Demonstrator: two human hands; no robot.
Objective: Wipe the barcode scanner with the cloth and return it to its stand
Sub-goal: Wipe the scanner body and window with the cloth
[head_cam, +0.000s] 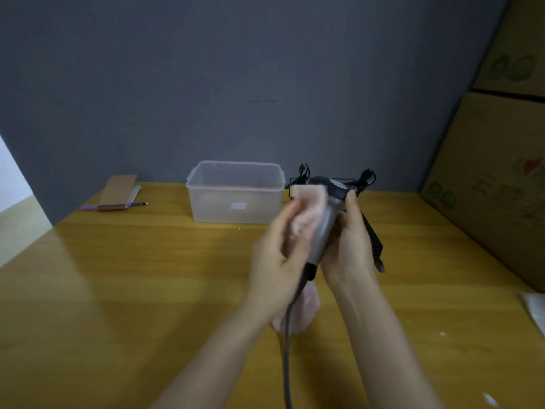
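My right hand [349, 246] grips the grey barcode scanner [326, 222] by its handle, holding it upright above the wooden table [132, 290]. Its dark head points away from me, and its grey cable [287, 343] hangs down toward me. My left hand [277, 261] presses a pale pink cloth [308, 208] against the left side of the scanner's head and handle. The cloth's loose end [298, 314] hangs below my hands. Behind the scanner stands the black wire stand [367, 177], partly hidden by my hands. My left hand is blurred.
A clear plastic box [236, 191] sits at the back, just left of the stand. A brown notebook [118, 191] with a pen [137, 204] lies at the far left. Cardboard boxes [495, 172] are stacked along the right. A white object [535, 311] lies at the right edge.
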